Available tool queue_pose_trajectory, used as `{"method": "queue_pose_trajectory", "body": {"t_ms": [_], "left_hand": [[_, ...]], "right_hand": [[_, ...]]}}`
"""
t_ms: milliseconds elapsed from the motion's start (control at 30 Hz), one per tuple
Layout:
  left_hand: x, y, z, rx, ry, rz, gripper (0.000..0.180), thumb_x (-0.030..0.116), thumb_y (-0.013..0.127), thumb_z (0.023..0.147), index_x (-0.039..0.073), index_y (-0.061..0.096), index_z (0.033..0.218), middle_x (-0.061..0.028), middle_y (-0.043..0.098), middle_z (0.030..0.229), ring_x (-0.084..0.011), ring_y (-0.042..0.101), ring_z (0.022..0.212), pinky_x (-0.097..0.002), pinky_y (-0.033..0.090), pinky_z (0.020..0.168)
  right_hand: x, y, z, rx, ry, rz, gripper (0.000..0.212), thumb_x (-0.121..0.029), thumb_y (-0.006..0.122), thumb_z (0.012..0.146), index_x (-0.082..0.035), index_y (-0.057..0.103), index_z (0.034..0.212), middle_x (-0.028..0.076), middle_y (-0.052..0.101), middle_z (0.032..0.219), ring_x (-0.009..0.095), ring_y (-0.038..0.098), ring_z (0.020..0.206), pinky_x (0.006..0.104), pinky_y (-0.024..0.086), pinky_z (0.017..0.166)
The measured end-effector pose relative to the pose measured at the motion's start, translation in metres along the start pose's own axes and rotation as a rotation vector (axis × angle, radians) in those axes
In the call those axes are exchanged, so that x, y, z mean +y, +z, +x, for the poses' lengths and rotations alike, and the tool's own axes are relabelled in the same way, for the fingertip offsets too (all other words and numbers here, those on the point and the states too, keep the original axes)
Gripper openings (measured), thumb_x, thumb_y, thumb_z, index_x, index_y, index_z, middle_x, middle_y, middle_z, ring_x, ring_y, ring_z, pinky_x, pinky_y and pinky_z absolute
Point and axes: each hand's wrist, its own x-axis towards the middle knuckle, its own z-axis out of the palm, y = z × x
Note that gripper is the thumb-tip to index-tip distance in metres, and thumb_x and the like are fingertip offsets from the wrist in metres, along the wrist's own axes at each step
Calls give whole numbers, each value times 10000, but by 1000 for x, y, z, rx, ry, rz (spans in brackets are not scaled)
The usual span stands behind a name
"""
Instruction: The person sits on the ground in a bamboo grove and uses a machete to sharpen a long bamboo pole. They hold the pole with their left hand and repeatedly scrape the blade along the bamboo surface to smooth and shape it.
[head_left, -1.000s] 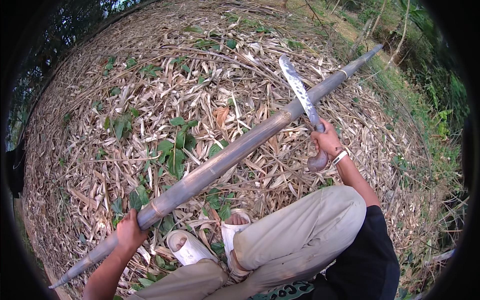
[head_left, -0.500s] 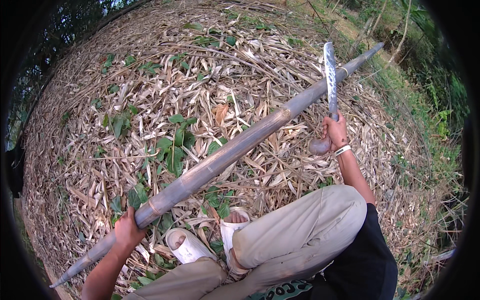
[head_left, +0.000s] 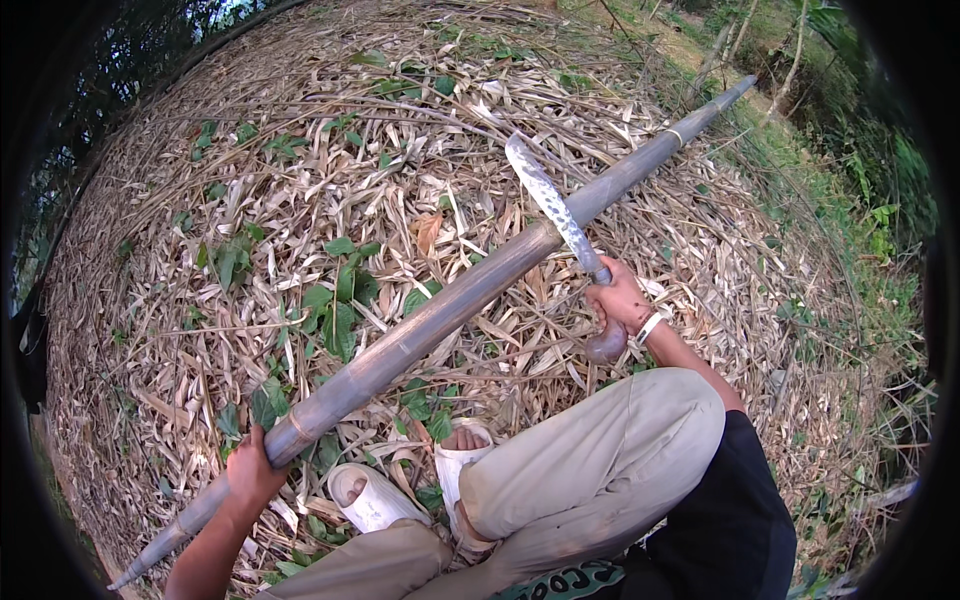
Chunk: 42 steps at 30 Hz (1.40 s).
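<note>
A long, grey-brown bamboo pole (head_left: pixel 440 310) runs diagonally from the lower left to the upper right over dry leaves. My left hand (head_left: pixel 254 470) grips it near its lower-left end, fingers wrapped on its upper side. In my right hand (head_left: pixel 619 296) is a machete (head_left: pixel 548 195) with a mottled silvery blade and a rounded, bulbous handle end. Its blade crosses over the pole close to a node, the tip pointing up and left. Whether the blade touches the pole I cannot tell.
Dry bamboo leaves (head_left: pixel 170 330) cover the ground, with green leafy plants (head_left: pixel 342 300) near the pole. My feet in white sandals (head_left: pixel 375 502) and my bent knee (head_left: pixel 690 400) are close below the pole. Thin trunks (head_left: pixel 790 60) and greenery stand at the upper right.
My right hand has moved left and nearer to me, and the machete has swung from nearly upright to slanting left across the pole. My left hand keeps its grip on the pole.
</note>
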Motion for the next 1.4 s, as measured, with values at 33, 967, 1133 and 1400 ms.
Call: {"method": "queue_pose_trajectory", "body": {"t_ms": [33, 967, 1133, 1400], "left_hand": [[-3, 2, -1, 5, 12, 4, 634, 249, 856, 644, 38, 503, 1127, -229, 692, 925, -426, 698, 852, -515, 565, 755], [-1, 3, 5, -7, 8, 22, 634, 296, 866, 649, 45, 508, 1109, -219, 706, 904, -424, 704, 834, -508, 571, 765], [-2, -11, -1, -9, 7, -11, 632, 293, 860, 655, 38, 519, 1122, -223, 709, 887, -429, 705, 816, -509, 573, 761], [1, -9, -3, -5, -10, 19, 637, 268, 854, 651, 18, 530, 1140, -238, 706, 932, -433, 702, 852, -511, 569, 788]], "right_hand": [[3, 0, 1, 3, -18, -33, 469, 41, 598, 802, -37, 539, 1261, 18, 542, 615, 113, 486, 428, 295, 419, 386], [15, -31, 9, 105, -206, 28, 323, 47, 687, 839, -29, 557, 1124, 8, 555, 649, 110, 540, 462, 280, 444, 422], [-12, 1, -38, 282, -622, -703, 275, -276, 668, 972, -56, 543, 1079, 109, 645, 718, 281, 671, 577, 411, 517, 514], [21, 50, -52, 189, -863, -1143, 423, -481, 607, 963, -69, 560, 875, 125, 635, 657, 340, 670, 586, 490, 528, 557]]}}
